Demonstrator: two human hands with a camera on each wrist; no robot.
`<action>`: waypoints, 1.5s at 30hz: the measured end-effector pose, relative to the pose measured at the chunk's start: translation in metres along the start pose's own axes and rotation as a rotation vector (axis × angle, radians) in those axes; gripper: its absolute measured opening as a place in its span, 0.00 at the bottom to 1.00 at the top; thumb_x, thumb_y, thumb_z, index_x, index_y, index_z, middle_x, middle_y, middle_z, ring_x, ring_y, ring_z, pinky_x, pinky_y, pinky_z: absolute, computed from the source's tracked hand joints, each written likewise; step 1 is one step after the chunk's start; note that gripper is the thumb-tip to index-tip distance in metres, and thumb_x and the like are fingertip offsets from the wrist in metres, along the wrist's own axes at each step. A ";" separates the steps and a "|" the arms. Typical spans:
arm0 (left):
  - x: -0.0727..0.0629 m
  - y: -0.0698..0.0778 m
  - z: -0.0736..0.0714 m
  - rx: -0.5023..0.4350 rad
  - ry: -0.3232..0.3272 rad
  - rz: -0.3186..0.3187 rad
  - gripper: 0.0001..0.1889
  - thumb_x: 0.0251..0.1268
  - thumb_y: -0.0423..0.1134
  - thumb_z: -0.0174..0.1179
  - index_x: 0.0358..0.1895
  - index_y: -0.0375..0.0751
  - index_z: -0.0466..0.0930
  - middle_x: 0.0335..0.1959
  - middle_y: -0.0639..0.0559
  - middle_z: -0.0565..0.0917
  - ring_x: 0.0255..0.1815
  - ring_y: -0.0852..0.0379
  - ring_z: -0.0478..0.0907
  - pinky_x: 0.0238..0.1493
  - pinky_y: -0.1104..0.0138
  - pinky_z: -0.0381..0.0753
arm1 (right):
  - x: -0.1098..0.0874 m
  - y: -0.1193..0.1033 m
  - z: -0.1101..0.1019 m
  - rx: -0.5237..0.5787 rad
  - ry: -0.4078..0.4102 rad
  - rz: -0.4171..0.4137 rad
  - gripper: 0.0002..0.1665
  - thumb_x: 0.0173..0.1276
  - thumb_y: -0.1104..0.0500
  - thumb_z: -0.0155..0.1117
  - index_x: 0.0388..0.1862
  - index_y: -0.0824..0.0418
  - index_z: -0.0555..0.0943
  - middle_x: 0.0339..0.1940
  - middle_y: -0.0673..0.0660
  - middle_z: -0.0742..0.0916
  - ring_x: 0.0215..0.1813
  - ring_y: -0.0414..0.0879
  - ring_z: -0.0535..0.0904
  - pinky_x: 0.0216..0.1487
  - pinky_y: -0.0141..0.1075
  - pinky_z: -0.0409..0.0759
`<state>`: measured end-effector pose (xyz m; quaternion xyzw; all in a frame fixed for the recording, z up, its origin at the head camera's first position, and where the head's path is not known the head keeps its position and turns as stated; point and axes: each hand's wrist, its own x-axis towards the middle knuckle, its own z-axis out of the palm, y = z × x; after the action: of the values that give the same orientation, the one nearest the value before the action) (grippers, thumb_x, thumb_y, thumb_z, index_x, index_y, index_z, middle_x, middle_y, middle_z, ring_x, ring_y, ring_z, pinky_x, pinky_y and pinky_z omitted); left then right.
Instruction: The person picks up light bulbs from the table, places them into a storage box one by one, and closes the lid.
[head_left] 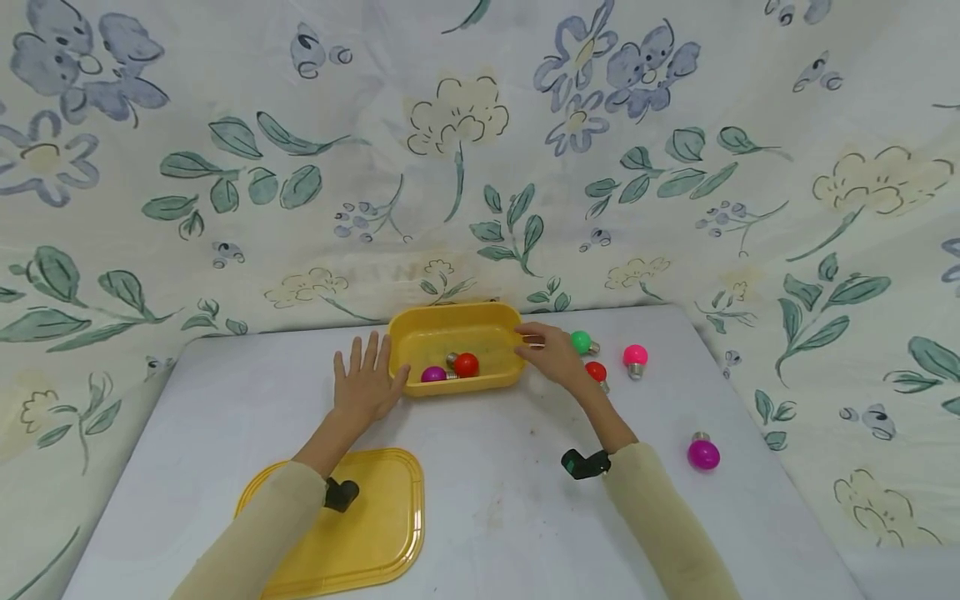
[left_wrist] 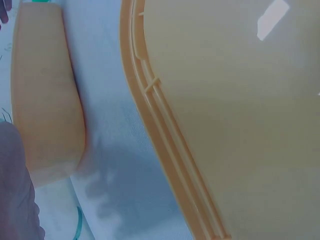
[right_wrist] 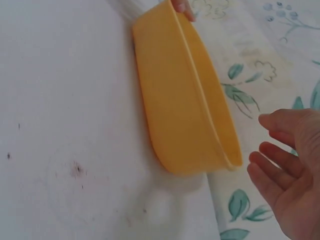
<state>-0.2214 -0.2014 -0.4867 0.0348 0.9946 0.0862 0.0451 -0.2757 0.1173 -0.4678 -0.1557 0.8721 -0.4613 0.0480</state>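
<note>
A yellow plastic bin [head_left: 456, 388] stands at the back of the white table. Inside it lie a red light bulb [head_left: 467, 365] and a purple bulb [head_left: 433, 375]. At the bin's left end is my left hand [head_left: 364, 385], its fingers spread and straight; whether its thumb touches the rim I cannot tell. My right hand [right_wrist: 292, 172] is beside the bin's right end, fingers loosely bent and holding nothing. In the right wrist view a small gap separates it from the bin [right_wrist: 172, 100]. The left wrist view catches only part of the left hand [left_wrist: 15, 185].
Right of the bin lie a green bulb [head_left: 581, 342], a red bulb [head_left: 596, 372] and a pink bulb [head_left: 635, 357]. Another purple bulb [head_left: 703, 454] lies nearer the table's right edge. A yellow tray [head_left: 375, 517] lies front left, partly under the left forearm. Floral cloth [head_left: 465, 183] hangs behind.
</note>
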 end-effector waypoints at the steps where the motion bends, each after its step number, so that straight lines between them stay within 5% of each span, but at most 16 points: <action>1: 0.000 0.000 0.000 0.003 0.001 0.001 0.39 0.80 0.57 0.36 0.79 0.30 0.42 0.80 0.31 0.43 0.78 0.31 0.36 0.72 0.36 0.32 | -0.002 0.003 -0.003 0.003 0.010 -0.001 0.24 0.71 0.62 0.66 0.64 0.66 0.78 0.62 0.62 0.82 0.62 0.56 0.79 0.58 0.43 0.79; 14: 0.000 -0.001 0.001 0.015 -0.002 0.002 0.39 0.80 0.56 0.36 0.79 0.30 0.42 0.80 0.32 0.42 0.79 0.31 0.35 0.72 0.36 0.31 | -0.031 0.025 -0.038 -0.071 0.106 0.027 0.23 0.70 0.58 0.67 0.62 0.62 0.80 0.61 0.60 0.83 0.61 0.57 0.79 0.59 0.47 0.79; 24: 0.001 -0.001 0.002 0.005 -0.001 0.002 0.39 0.80 0.57 0.35 0.79 0.30 0.42 0.80 0.32 0.43 0.78 0.31 0.36 0.72 0.36 0.33 | -0.053 0.044 -0.051 -0.102 0.153 0.138 0.28 0.68 0.59 0.69 0.65 0.65 0.77 0.65 0.64 0.79 0.64 0.61 0.76 0.57 0.51 0.80; 45: -0.001 0.000 0.000 -0.011 0.002 0.003 0.39 0.80 0.56 0.37 0.79 0.30 0.42 0.79 0.31 0.44 0.78 0.31 0.35 0.72 0.36 0.33 | -0.073 0.089 -0.055 -0.174 0.170 0.259 0.29 0.67 0.62 0.67 0.66 0.66 0.75 0.63 0.68 0.79 0.60 0.65 0.76 0.52 0.51 0.82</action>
<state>-0.2206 -0.2011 -0.4871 0.0357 0.9942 0.0916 0.0442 -0.2389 0.2306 -0.5139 -0.0061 0.9224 -0.3857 0.0196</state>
